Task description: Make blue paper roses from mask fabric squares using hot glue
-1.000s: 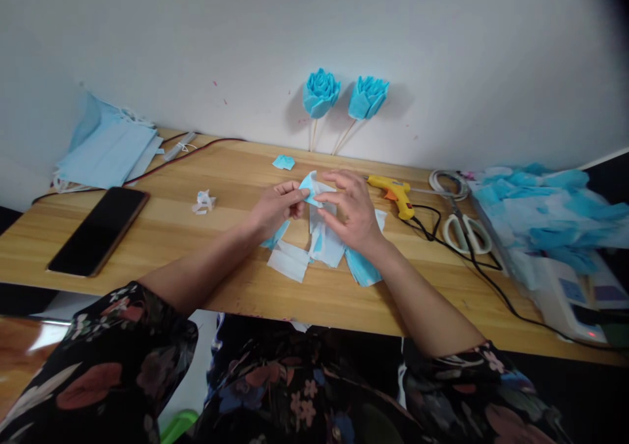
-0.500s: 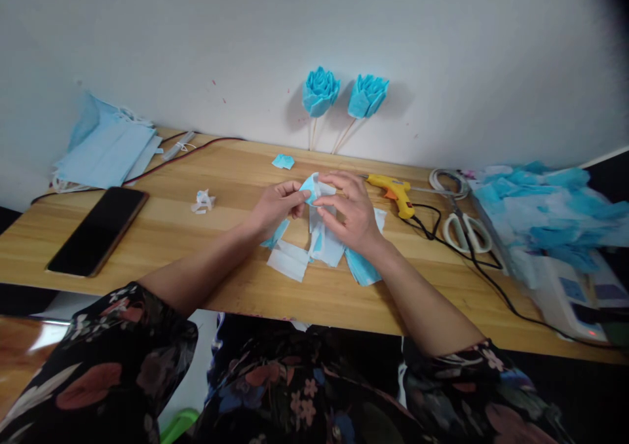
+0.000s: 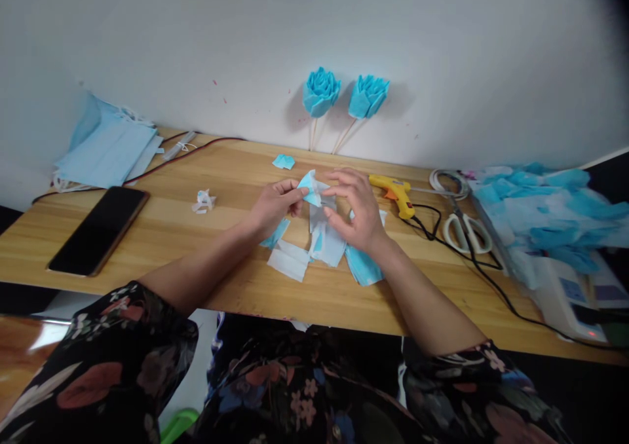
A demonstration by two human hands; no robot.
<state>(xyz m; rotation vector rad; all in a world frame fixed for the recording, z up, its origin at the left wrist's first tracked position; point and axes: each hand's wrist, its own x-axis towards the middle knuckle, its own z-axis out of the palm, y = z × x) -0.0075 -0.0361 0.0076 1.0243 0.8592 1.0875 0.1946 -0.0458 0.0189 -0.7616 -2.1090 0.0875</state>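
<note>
My left hand [image 3: 278,205] pinches a small folded blue-and-white piece of mask fabric [image 3: 309,185] between thumb and fingers. Just right of it, my right hand [image 3: 357,207] has its thumb and fingers apart. Its fingertips are close to the white edge of the piece; whether they touch it I cannot tell. Below the hands lie white fabric strips [image 3: 328,242], a loose white piece [image 3: 289,259] and a blue stack of pieces [image 3: 363,266]. Another blue piece [image 3: 276,234] lies under my left wrist, partly hidden.
Two blue fabric flowers [image 3: 321,92] on sticks lean against the wall. To the right are a yellow glue gun [image 3: 398,192] with its cord, scissors [image 3: 466,232] and a heap of blue scraps [image 3: 550,202]. A phone [image 3: 98,231] and masks [image 3: 105,149] lie left.
My right hand has drawn slightly to the right, its fingers spreading away from the folded piece. My left hand keeps its pinch, and the piece has shifted a little left.
</note>
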